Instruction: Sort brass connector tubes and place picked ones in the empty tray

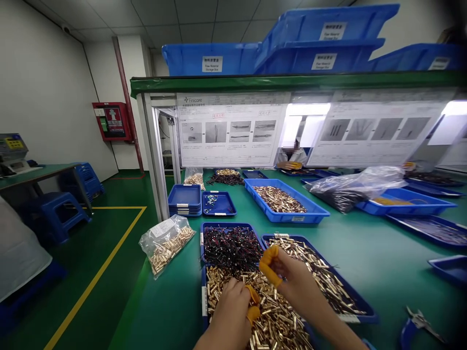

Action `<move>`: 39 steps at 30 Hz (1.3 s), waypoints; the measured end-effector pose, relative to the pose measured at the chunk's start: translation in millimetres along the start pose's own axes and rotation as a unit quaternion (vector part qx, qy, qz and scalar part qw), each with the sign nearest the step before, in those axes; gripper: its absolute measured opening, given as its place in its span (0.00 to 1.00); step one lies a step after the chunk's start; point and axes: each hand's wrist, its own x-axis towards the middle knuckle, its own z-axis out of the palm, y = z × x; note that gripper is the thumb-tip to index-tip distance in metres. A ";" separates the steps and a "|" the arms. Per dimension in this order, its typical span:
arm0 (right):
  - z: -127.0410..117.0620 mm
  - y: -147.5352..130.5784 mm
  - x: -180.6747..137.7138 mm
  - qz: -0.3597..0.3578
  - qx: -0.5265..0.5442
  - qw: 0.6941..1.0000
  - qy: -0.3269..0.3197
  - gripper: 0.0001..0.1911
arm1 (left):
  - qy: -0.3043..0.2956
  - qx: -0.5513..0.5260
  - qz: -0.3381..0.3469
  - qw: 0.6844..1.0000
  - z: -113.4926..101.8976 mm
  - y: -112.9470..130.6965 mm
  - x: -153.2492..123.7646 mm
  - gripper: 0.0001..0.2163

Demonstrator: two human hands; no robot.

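Observation:
My left hand (233, 307) is over a blue tray of loose brass-coloured metal sleeves (272, 311). Yellow finger cots cover its thumb and forefinger, which are curled close together; whatever they hold is hidden. Just above the far right part of that tray is my right hand (288, 274), also in yellow finger cots. Its fingers are bent into a pinch, and anything between them is too small to make out. Beyond my hands lies a tray heaped with thin black and red wired pieces (231, 245). To the right, another tray holds brass sleeves with dark wires (321, 272).
A clear bag of brass sleeves (171, 245) lies at the left table edge. Blue-handled pliers (416, 325) are at the lower right. Farther back stand stacked trays (185, 198) and a large blue bin (288, 216). A co-worker's hand (292, 166) shows across the bench.

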 end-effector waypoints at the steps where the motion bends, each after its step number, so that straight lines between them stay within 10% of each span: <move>1: 4.5 7.0 -8.9 0.013 0.030 0.999 -0.010 0.11 | 0.017 -0.030 -0.006 0.999 0.0 -0.2 0.8 0.10; 18: 30.0 17.8 -37.1 0.126 0.056 0.987 -0.087 0.05 | 0.111 -0.243 -0.060 0.962 -6.8 5.3 5.2 0.07; 39: 15.7 11.9 -37.6 0.027 0.204 0.961 -0.182 0.14 | 0.118 -0.437 -0.096 0.887 -12.5 7.0 5.4 0.16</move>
